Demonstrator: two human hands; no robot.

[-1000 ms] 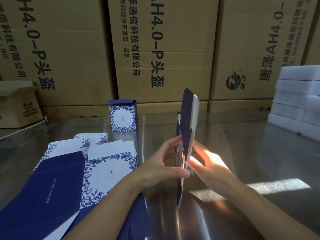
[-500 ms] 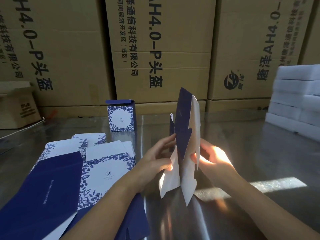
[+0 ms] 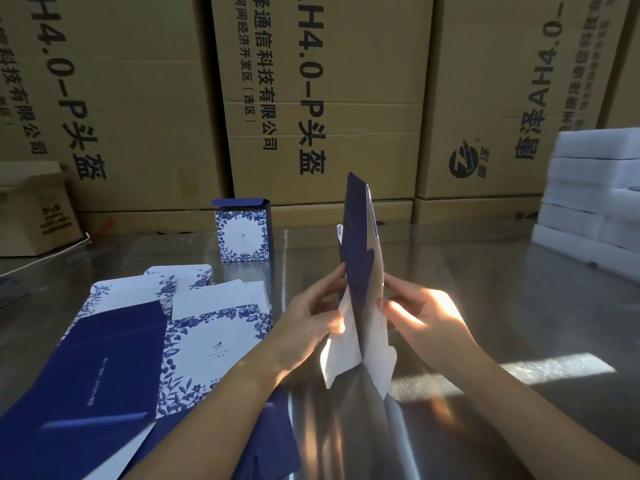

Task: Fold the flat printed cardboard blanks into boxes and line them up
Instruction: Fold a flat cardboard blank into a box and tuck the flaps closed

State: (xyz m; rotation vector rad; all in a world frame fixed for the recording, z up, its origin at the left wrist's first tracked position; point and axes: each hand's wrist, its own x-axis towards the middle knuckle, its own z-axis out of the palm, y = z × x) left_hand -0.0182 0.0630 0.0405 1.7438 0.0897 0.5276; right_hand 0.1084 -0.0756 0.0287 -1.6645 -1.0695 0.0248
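Judging progress, I saw one folded blue-floral cardboard box (image 3: 242, 233) near the far edge of the shiny tabletop (image 3: 485, 289). My left grip (image 3: 308, 320) and right grip (image 3: 426, 320) pinched a half-opened navy-and-white cardboard blank (image 3: 360, 258) upright mid-tabletop. More flat printed blanks (image 3: 194, 337) lay near-left.

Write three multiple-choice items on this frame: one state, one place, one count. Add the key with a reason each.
1. The blank between the left hand and the right hand is:
A lying flat
B held upright, bottom flaps splayed
C a closed box

2. The folded box stands on the table:
A at the far side, before the brown cartons
B between the hands
C at the near edge

3. Boxes already folded:
A one
B three
C five

Key:
1 B, both hands pinch it on end.
2 A, it sits far back by the cartons.
3 A, only one stands.
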